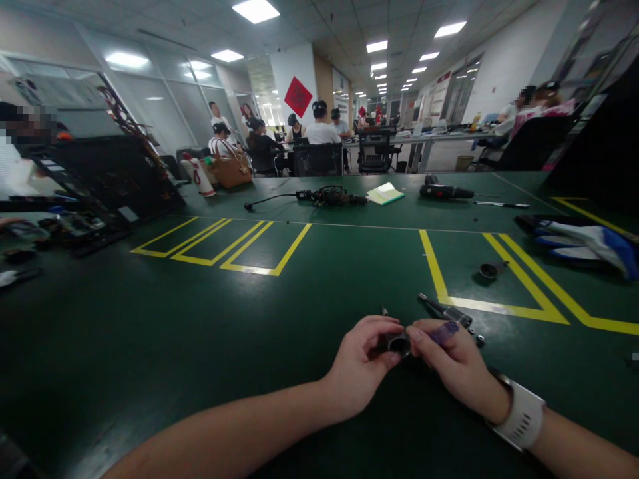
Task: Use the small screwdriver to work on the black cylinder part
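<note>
Low in the head view, my left hand (362, 362) is closed round a small dark ring-shaped part (399, 344), its round opening turned toward me. Against the part's right edge, my right hand (452, 362) has its thumb and forefinger pinched together. Whatever lies between those fingertips is hidden or too small to name. A dark slim tool with a grey cylindrical body (455, 315) lies on the table just behind my right hand. Farther off, inside a yellow-taped box, rests a small dark cup-shaped part with a short stem (490, 269).
Yellow tape (249, 269) marks boxes on the green table (150, 332). Toward the far edge lie a cabled dark device (329, 195), a notepad (385, 193), a black power drill (444, 189) and a pen (500, 204). Blue-and-white gloves (589, 243) lie right; black equipment (120, 176) stands left.
</note>
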{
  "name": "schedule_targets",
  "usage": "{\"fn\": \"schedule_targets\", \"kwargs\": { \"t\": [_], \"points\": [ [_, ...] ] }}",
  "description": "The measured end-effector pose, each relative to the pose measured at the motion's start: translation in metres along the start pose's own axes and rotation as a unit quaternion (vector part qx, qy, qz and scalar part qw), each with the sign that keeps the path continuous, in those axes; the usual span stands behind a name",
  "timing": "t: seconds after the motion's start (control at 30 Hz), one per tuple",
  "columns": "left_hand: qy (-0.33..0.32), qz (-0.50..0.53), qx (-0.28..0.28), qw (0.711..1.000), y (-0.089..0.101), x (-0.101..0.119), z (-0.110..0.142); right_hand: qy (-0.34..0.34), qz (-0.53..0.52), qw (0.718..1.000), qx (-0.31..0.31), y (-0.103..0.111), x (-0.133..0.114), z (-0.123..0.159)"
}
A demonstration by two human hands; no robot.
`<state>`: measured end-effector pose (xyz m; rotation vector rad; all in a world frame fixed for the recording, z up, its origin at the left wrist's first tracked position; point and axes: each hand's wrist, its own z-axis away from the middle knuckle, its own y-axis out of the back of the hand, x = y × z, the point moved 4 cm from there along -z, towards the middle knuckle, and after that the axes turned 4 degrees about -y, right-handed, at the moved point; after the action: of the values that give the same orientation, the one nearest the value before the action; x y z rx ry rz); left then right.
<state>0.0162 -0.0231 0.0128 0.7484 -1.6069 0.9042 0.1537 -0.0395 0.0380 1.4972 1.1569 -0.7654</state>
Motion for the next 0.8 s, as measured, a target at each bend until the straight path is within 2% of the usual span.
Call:
{"fn": "schedule_targets", "kwargs": {
  "t": [0.1, 0.3, 0.43, 0.5, 0.57, 0.67, 0.8],
  "points": [
    [0.002, -0.002, 0.013, 1.000, 0.004, 0.003, 0.000, -0.034, -0.026, 0.999, 0.001, -0.001, 0.004, -0.001],
    [0.047, 0.025, 0.083, 0.995, 0.020, 0.014, -0.004, -0.132, -0.115, 0.984, 0.020, -0.003, 0.019, -0.008],
    [0.062, 0.028, 0.105, 0.992, 0.026, 0.016, -0.005, -0.151, -0.202, 0.966, 0.055, 0.004, 0.017, -0.009],
    [0.069, 0.025, 0.109, 0.991, 0.026, 0.016, -0.005, -0.118, -0.238, 0.961, 0.072, 0.010, 0.013, -0.007],
    [0.067, 0.021, 0.109, 0.992, 0.025, 0.016, -0.004, -0.048, -0.215, 0.973, 0.070, 0.015, 0.005, -0.004],
    [0.057, 0.021, 0.118, 0.991, 0.023, 0.018, -0.003, 0.069, -0.076, 0.994, 0.042, 0.014, -0.010, 0.002],
    [0.045, 0.036, 0.133, 0.989, 0.021, 0.021, -0.003, 0.170, 0.072, 0.983, 0.005, 0.006, -0.028, 0.011]
  ]
}}
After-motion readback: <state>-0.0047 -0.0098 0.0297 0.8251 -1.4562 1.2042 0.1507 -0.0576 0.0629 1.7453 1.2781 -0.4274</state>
